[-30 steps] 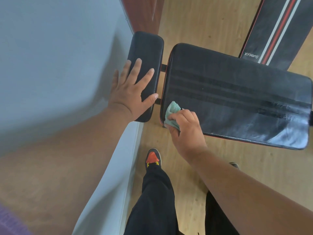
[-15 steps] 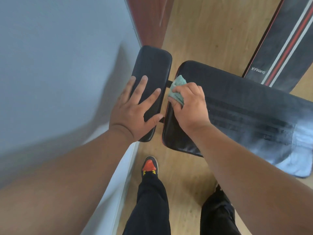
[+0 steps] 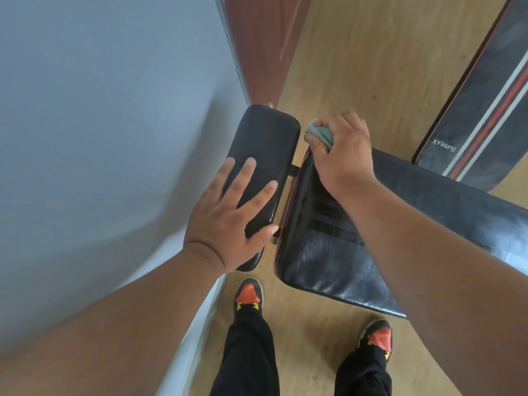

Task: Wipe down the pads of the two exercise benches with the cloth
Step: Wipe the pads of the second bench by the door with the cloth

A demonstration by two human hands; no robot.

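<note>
Wiping spot: green cloth [image 3: 321, 134] is bunched at the long pad's [image 3: 328, 252] far corner
Right hand [image 3: 340, 155]: clamped round the cloth
Left hand [image 3: 231, 221]: fingers spread flat on the small pad [image 3: 265, 138]

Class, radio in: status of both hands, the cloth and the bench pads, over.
Left hand flat on small pad. Right hand grips cloth at long pad's far corner. Striped bench untouched. Nothing in the way.

"XYWang" is printed in pale letters on the striped black bench pad [image 3: 468, 132] at upper right.
</note>
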